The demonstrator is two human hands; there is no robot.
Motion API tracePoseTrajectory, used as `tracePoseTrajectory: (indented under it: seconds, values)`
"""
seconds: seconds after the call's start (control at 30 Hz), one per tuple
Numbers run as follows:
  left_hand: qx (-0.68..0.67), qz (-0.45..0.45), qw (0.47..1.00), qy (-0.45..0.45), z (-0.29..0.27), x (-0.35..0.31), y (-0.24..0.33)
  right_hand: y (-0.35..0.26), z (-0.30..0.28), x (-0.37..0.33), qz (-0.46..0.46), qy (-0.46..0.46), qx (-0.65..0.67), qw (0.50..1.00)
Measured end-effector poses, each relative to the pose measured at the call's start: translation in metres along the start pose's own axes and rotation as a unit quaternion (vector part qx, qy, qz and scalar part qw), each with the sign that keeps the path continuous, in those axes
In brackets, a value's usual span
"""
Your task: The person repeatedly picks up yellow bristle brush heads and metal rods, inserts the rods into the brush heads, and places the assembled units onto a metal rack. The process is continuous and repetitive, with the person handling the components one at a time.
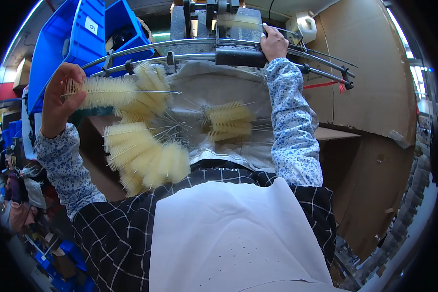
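My left hand [64,92] is closed around the bristled end of a cream bottle brush [109,91]. Its bare wire stem points right and ends in a small loop. Up at the machine, my right hand [275,43] grips the right end of the dark sliding carriage [238,56] on two metal rails [190,45]. Another brush [239,21] lies across the machine just left of those fingers, its right end partly hidden by them. Below my left hand, a fan of similar brushes [148,153] is piled, bristles outward. A smaller bunch [230,120] rests on the grey sheet [194,80].
Blue plastic bins [85,41] stand at the far left, one with dark items inside. Large cardboard panels [370,63] rise on the right. A white jug [305,27] sits behind the rails, and a red strip [321,84] hangs from their right end.
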State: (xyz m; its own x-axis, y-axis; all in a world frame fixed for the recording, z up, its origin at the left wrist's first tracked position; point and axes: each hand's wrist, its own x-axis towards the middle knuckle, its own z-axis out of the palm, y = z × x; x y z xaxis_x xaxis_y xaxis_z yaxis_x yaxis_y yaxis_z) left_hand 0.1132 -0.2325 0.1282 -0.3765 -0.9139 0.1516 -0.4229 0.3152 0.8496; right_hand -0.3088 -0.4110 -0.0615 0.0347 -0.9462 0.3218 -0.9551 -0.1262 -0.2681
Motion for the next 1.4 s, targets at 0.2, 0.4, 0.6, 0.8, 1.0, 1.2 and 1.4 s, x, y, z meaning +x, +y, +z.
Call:
tracePoseTrajectory:
  seconds: [0.2, 0.4, 0.6, 0.8, 1.0, 1.2, 1.4]
  values:
    - [-0.007, -0.009, 1.000, 0.009, 0.002, -0.002, 0.002, -0.068, 0.005, -0.005, 0.014, -0.040, -0.032, 0.999]
    - [-0.052, -0.056, 0.997, -0.020, 0.016, 0.011, 0.003, -0.104, 0.010, -0.005, 0.033, -0.057, -0.006, 0.998]
    - [-0.028, -0.059, 0.998, -0.015, 0.014, 0.004, 0.010, -0.075, 0.008, -0.004, -0.003, -0.025, -0.011, 1.000]
    - [-0.014, -0.049, 0.997, 0.063, 0.010, -0.007, 0.004, 0.009, -0.002, 0.004, 0.008, -0.034, -0.042, 0.998]
    - [-0.120, -0.049, 0.990, 0.057, 0.013, 0.006, -0.009, 0.081, -0.013, 0.049, 0.074, -0.074, 0.038, 0.994]
    - [-0.123, -0.053, 0.988, -0.075, 0.040, 0.032, -0.002, 0.080, -0.059, 0.044, -0.034, -0.187, 0.022, 0.982]
    - [-0.229, -0.017, 0.963, -0.143, 0.077, 0.058, -0.008, 0.044, -0.165, -0.020, 0.006, -0.311, 0.249, 0.917]
